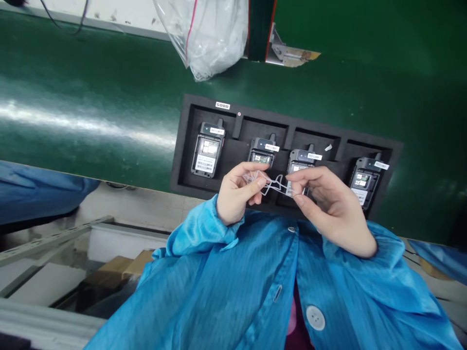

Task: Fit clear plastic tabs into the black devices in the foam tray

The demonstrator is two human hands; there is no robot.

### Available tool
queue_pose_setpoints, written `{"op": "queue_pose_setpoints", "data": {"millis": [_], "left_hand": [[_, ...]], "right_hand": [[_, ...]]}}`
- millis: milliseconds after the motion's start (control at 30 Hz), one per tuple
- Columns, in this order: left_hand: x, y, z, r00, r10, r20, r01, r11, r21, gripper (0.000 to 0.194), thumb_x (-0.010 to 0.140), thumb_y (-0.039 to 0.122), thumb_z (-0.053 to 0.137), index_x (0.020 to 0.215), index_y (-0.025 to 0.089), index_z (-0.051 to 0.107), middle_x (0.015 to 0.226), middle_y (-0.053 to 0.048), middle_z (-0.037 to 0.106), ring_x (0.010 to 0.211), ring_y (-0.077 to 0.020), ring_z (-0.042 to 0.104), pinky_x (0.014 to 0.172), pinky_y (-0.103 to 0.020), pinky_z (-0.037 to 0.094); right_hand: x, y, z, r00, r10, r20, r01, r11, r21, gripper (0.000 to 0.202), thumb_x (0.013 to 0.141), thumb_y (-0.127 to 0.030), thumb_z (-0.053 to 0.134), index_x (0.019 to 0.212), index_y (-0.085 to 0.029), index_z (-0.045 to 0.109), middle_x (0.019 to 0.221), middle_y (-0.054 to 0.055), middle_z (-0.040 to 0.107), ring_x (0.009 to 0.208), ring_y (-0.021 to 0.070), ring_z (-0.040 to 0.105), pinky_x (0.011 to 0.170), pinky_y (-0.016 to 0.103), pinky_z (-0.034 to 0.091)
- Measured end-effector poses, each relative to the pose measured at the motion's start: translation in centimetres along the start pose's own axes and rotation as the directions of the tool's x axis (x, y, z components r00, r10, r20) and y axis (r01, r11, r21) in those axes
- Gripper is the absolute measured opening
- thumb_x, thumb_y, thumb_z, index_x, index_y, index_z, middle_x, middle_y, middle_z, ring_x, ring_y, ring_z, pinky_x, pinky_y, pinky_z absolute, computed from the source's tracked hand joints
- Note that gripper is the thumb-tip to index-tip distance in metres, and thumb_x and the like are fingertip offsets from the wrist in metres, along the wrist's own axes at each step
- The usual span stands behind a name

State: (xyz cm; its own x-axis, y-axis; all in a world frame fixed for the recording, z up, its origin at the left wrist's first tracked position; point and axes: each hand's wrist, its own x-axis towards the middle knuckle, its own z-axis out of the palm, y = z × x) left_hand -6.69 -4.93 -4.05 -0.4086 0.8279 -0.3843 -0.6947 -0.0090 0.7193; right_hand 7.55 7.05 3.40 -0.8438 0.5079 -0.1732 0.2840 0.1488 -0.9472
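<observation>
My left hand [237, 192] is closed around a bunch of thin, translucent white loops [276, 185], soft and frame-like in outline. Between its thumb and fingertips, my right hand [330, 209] pinches the other end of the loops, pulled out a little. Both hands are above the front edge of a black foam tray [178, 150]. In its compartments lie several dark handheld devices with their backs exposed: one at the left [207, 150], one in the middle [263, 151], partly behind my left hand, a third [302, 156], partly behind my right, and another [366, 179] at the far right.
A clear plastic bag [219, 43] full of white material sits at the back of the green bench [109, 131]. Beside it is a metal bracket [292, 54] by an upright post [260, 29]. A small white scrap [329, 147] lies in the tray. Cardboard boxes [116, 270] are below, left.
</observation>
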Motion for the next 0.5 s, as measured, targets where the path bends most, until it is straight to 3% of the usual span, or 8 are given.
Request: {"op": "queue_pose_setpoints", "data": {"millis": [67, 267, 333, 500], "left_hand": [[0.1, 0.1, 0.0, 0.998, -0.053, 0.031, 0.055, 0.996, -0.066, 0.031, 0.077, 0.03, 0.079, 0.104, 0.02, 0.067, 0.079, 0.001, 0.068, 0.041, -0.0011, 0.049, 0.034, -0.012, 0.031], [0.0, 0.3, -0.2, 0.952, -0.125, 0.279, 0.185, 0.962, -0.2, 0.024, 0.082, 0.028, 0.074, 0.104, 0.021, 0.068, 0.075, 0.001, 0.069, 0.036, -0.0008, 0.047, 0.034, -0.011, 0.034], [-0.1, 0.3, -0.3, 0.954, -0.124, 0.273, 0.18, 0.965, -0.192, 0.023, 0.083, 0.028, 0.073, 0.104, 0.02, 0.068, 0.075, 0.001, 0.069, 0.037, -0.0012, 0.048, 0.034, -0.011, 0.035], [0.1, 0.3, -0.3, 0.991, -0.075, 0.106, 0.079, 0.996, -0.034, 0.027, 0.079, 0.026, 0.076, 0.103, 0.018, 0.067, 0.077, 0.001, 0.071, 0.045, -0.0045, 0.058, 0.037, -0.011, 0.041]], "right_hand": [[0.2, 0.2, 0.1, 0.999, 0.013, -0.031, -0.013, 1.0, 0.011, 0.027, 0.089, -0.015, 0.058, 0.115, -0.022, 0.058, 0.087, 0.001, 0.056, 0.081, 0.0107, 0.055, 0.076, 0.026, 0.048], [1.1, 1.2, 0.7, 0.986, 0.063, -0.152, -0.057, 0.997, 0.042, 0.02, 0.09, -0.019, 0.06, 0.109, -0.021, 0.058, 0.089, 0.001, 0.057, 0.08, 0.01, 0.053, 0.073, 0.026, 0.046], [1.3, 1.3, 0.7, 0.981, 0.078, -0.176, -0.071, 0.996, 0.045, 0.017, 0.09, -0.02, 0.06, 0.107, -0.021, 0.058, 0.089, 0.001, 0.057, 0.078, 0.0097, 0.053, 0.072, 0.025, 0.045], [1.0, 0.9, 0.7, 0.969, 0.061, -0.241, -0.041, 0.995, 0.087, 0.015, 0.09, -0.022, 0.06, 0.105, -0.024, 0.061, 0.09, 0.002, 0.056, 0.076, 0.0107, 0.052, 0.069, 0.027, 0.045]]}}
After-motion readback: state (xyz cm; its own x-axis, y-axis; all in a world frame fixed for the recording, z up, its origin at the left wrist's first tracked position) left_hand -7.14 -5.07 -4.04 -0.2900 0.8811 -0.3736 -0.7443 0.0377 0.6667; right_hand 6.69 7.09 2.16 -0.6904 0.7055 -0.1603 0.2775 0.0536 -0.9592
